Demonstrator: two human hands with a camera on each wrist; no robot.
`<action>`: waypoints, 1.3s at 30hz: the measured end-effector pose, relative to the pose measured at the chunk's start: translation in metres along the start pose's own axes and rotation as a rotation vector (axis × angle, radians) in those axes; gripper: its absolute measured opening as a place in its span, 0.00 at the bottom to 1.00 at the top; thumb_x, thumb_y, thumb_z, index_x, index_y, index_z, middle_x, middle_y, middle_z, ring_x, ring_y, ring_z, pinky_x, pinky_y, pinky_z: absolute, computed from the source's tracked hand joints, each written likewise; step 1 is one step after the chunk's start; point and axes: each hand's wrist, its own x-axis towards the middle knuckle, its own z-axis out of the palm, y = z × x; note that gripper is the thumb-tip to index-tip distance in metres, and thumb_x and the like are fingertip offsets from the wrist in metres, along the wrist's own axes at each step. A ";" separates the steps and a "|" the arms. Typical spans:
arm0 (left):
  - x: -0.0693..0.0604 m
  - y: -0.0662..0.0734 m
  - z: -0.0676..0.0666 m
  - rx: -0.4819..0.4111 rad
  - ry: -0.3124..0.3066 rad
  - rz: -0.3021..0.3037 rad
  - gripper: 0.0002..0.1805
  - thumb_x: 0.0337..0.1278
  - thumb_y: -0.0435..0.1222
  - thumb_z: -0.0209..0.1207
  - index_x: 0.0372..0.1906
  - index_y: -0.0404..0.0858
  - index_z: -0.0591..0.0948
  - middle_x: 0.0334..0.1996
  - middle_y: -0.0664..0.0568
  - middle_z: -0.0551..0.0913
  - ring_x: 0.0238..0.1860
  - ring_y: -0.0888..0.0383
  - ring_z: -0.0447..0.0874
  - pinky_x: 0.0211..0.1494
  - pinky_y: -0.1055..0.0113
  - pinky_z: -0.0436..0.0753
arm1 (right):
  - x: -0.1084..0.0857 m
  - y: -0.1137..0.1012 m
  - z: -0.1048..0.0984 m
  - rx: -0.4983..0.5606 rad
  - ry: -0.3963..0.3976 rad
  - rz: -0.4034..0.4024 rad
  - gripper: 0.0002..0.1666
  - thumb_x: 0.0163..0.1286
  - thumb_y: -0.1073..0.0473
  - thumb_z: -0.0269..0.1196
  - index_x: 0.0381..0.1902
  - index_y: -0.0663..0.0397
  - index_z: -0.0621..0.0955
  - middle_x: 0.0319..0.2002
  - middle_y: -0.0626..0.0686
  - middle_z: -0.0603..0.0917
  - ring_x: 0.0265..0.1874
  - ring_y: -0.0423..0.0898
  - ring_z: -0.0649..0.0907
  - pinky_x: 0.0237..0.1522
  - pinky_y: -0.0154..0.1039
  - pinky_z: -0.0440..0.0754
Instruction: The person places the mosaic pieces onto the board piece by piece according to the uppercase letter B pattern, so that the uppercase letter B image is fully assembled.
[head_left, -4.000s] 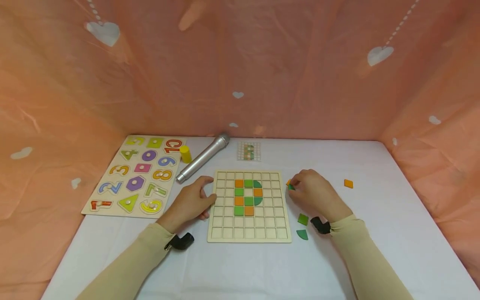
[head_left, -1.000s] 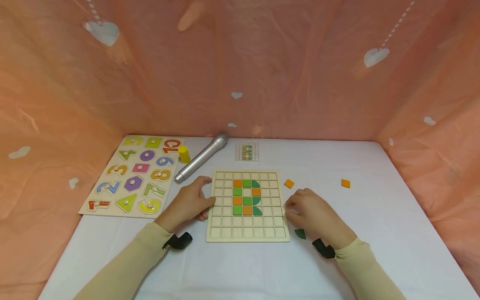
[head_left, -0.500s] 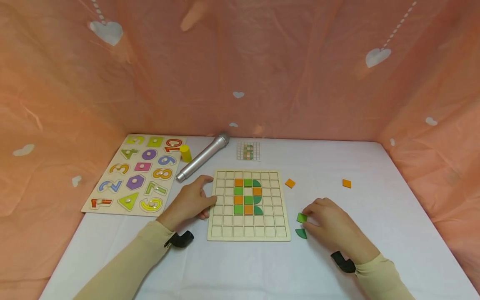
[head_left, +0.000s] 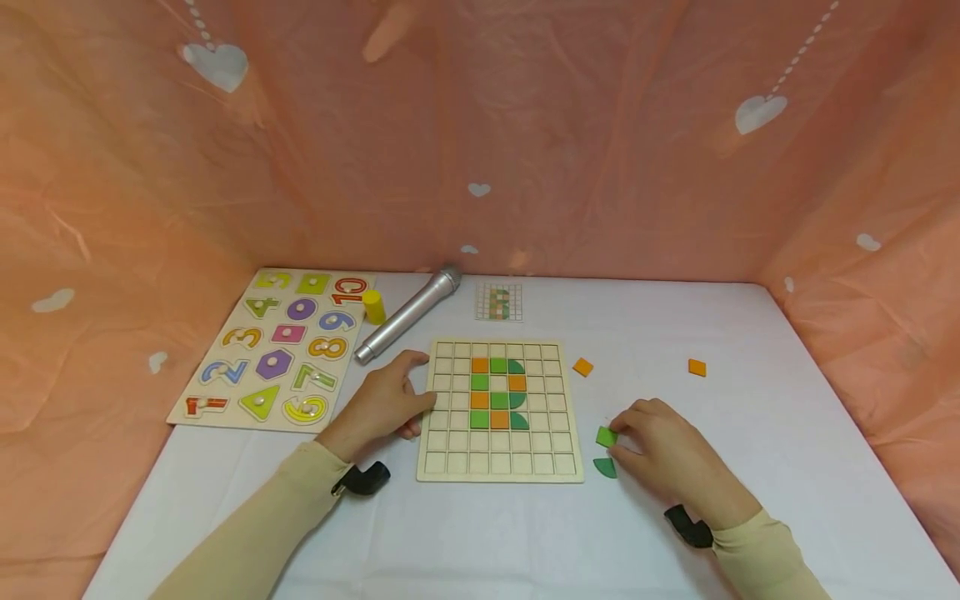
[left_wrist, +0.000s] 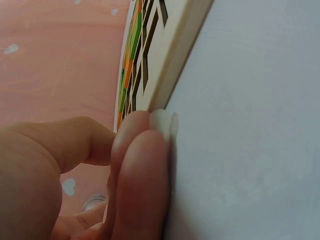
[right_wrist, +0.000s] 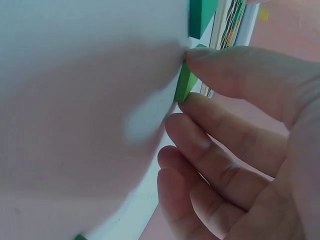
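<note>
The square wooden grid board (head_left: 459, 464) holds orange and green tiles in an R-like pattern around one bare cell. My left hand (head_left: 378, 400) grips its left edge; in the left wrist view, bent fingers (left_wrist: 142, 175) meet the board's side (left_wrist: 172, 65). To the right of the board, the thumb and index finger of my right hand (head_left: 670, 454) pinch a light green square tile (head_left: 606, 437), low at the tabletop. The right wrist view shows this green tile (right_wrist: 185, 86) between the fingertips. Just below it lies a dark green quarter-round tile (head_left: 604, 468).
Two orange square tiles (head_left: 582, 367) lie apart on the right. Behind the board is a small pattern card (head_left: 498, 302). A silver microphone (head_left: 408, 315), a yellow cylinder (head_left: 373, 307) and a number puzzle board (head_left: 247, 358) occupy the back left. Pink drapes surround the white table.
A dark green quarter-round tile from my right hand now sits in the board's fourth filled row. That hand has moved nearer me, onto the light green square. The left hand has stayed put.
</note>
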 end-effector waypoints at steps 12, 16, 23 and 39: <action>0.002 0.000 -0.001 0.000 0.008 0.002 0.39 0.68 0.38 0.69 0.80 0.44 0.66 0.22 0.47 0.83 0.19 0.55 0.86 0.26 0.63 0.88 | 0.005 0.004 -0.002 -0.016 0.016 -0.007 0.12 0.63 0.57 0.77 0.44 0.53 0.91 0.40 0.46 0.88 0.48 0.49 0.85 0.54 0.52 0.88; 0.002 0.000 -0.002 0.001 0.012 -0.001 0.38 0.68 0.38 0.69 0.79 0.44 0.67 0.22 0.47 0.83 0.19 0.55 0.86 0.26 0.63 0.88 | 0.016 0.009 -0.005 -0.010 0.024 -0.020 0.10 0.67 0.57 0.74 0.44 0.54 0.91 0.40 0.47 0.88 0.48 0.49 0.86 0.54 0.53 0.88; 0.003 0.000 -0.001 -0.007 0.007 -0.006 0.39 0.69 0.38 0.69 0.80 0.44 0.66 0.23 0.46 0.83 0.19 0.55 0.87 0.26 0.64 0.88 | 0.038 0.037 -0.018 0.025 -0.014 0.065 0.12 0.73 0.54 0.69 0.47 0.56 0.90 0.44 0.52 0.89 0.49 0.54 0.86 0.56 0.58 0.86; -0.001 0.002 0.001 -0.015 0.012 -0.006 0.38 0.69 0.37 0.69 0.79 0.44 0.67 0.24 0.46 0.82 0.19 0.55 0.86 0.26 0.63 0.88 | 0.046 0.135 -0.053 0.031 -0.054 0.179 0.21 0.69 0.60 0.68 0.55 0.67 0.87 0.50 0.69 0.88 0.53 0.69 0.83 0.60 0.68 0.79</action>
